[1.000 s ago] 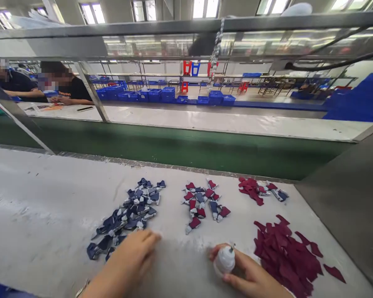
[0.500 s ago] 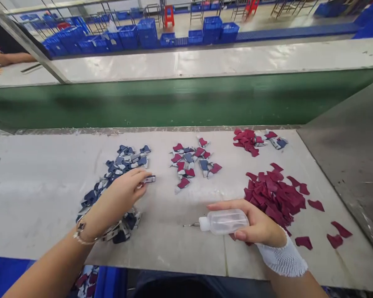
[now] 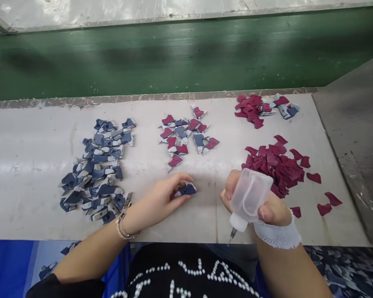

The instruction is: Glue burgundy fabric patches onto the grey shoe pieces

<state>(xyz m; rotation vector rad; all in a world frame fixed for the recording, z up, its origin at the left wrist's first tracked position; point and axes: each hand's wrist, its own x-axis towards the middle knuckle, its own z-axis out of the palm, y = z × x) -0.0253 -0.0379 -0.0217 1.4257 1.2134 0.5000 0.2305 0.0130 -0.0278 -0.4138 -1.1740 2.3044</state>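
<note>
Between the thumb and fingers of my left hand (image 3: 161, 198) is a small navy and grey plastic piece (image 3: 187, 190), held just above the table. My right hand (image 3: 275, 209) grips a clear squeeze bottle (image 3: 251, 194), tilted so its white cap and thin metal nozzle (image 3: 233, 234) point down toward the table's front edge. Left of my left hand spreads a pile of navy and grey pieces (image 3: 102, 157). Beyond my hands, a group of pieces with maroon or navy faces (image 3: 182, 132) lies mid-table. Loose maroon flat pieces (image 3: 275, 163) are heaped behind the bottle.
A smaller maroon heap (image 3: 248, 108) lies at the back right, with a few grey pieces beside it. A metal panel (image 3: 354, 136) borders the right side and a green wall (image 3: 174, 58) the back. Blue bins (image 3: 6, 269) stand below the front edge.
My left hand has moved right, away from the navy pile, with a piece in its fingers. My right hand has turned the bottle from lying level to nozzle down. The view has tipped downward.
</note>
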